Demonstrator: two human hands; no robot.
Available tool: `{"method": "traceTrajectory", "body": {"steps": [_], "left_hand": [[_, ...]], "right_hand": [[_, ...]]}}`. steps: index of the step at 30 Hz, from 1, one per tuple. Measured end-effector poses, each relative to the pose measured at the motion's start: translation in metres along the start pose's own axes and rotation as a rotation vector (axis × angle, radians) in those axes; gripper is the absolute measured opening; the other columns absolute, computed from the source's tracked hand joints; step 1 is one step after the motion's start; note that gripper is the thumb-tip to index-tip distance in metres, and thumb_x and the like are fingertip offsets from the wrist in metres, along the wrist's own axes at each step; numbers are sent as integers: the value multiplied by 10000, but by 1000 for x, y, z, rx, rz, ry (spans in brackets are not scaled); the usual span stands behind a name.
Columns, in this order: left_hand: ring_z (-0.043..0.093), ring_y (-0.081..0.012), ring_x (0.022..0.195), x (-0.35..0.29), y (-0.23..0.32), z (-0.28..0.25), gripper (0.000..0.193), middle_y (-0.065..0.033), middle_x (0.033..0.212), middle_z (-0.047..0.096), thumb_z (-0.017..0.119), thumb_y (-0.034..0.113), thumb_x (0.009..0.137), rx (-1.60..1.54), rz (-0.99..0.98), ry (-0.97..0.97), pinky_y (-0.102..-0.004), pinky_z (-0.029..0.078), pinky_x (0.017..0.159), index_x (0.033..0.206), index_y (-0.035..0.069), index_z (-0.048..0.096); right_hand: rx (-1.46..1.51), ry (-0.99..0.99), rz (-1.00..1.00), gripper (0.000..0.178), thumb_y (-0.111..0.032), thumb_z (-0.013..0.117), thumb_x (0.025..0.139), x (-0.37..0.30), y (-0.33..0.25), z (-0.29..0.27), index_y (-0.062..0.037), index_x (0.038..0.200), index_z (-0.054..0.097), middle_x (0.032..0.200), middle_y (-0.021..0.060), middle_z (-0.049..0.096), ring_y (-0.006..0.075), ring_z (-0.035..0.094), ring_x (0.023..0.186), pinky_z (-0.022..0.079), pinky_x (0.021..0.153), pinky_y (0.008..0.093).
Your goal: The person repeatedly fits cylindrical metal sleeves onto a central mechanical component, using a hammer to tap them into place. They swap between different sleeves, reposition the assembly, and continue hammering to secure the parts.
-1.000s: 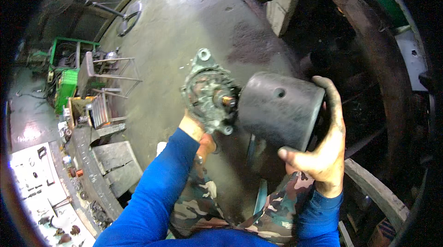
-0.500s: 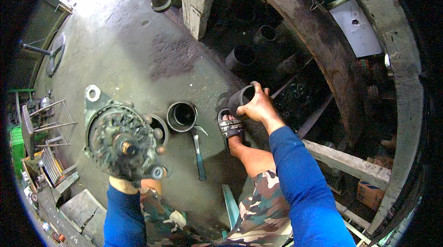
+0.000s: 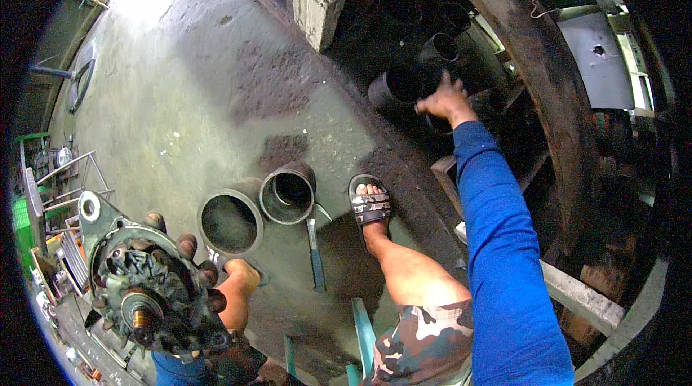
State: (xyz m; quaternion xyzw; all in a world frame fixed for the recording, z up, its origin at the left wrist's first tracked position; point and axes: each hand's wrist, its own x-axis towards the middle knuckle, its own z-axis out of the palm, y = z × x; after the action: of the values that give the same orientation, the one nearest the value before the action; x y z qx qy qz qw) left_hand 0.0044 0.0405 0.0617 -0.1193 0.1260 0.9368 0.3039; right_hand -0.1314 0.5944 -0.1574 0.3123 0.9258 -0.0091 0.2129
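My left hand (image 3: 188, 246) is wrapped round an alternator-like unit (image 3: 137, 281), a round metal casing with a lug and a threaded shaft facing up; only its dark fingertips show at the right edge. My right hand (image 3: 448, 103) reaches into the dark bay at the right, fingers spread and slightly blurred. Just below it a dark ring-shaped rim is faintly visible; whether the hand touches it I cannot tell. Beside it stand a dark metal cylinder (image 3: 382, 94) and a smaller cylinder (image 3: 435, 46) farther back.
A wide metal cylinder (image 3: 250, 190) and a narrower cylinder (image 3: 306, 175) stand on the concrete floor, with a hammer (image 3: 314, 253) beside them. My sandalled foot (image 3: 370, 198) is right of these. A wooden post (image 3: 321, 0) and a curved beam (image 3: 533, 108) border the dark bay.
My right hand, earlier gripping a dark cylinder beside my foot, has moved up and right into the bay; its fingers are spread. The left hand has lowered the alternator-like unit leftward.
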Motion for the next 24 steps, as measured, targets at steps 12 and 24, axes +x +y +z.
{"method": "traceTrajectory", "body": {"steps": [12,24], "left_hand": [[605,-480,1162,-2,-30,2,854,-250,1462,516,674,536,976,64,162,191,-655,570,890,1655,210,272],[465,-548,1376,-14,-12,-8,946,-263,1656,343,711,525,952,48,62,-9,-797,439,1035,1694,260,188]], "right_hand": [[147,-311,-611,1286,-301,957,625,26,-51,25,-138,1665,219,1657,317,315,523,383,1483,385,1208,586],[425,596,-339,724,-306,906,810,-88,0,81,-12,1363,543,1390,254,590,459,605,1199,498,1036,545]]}}
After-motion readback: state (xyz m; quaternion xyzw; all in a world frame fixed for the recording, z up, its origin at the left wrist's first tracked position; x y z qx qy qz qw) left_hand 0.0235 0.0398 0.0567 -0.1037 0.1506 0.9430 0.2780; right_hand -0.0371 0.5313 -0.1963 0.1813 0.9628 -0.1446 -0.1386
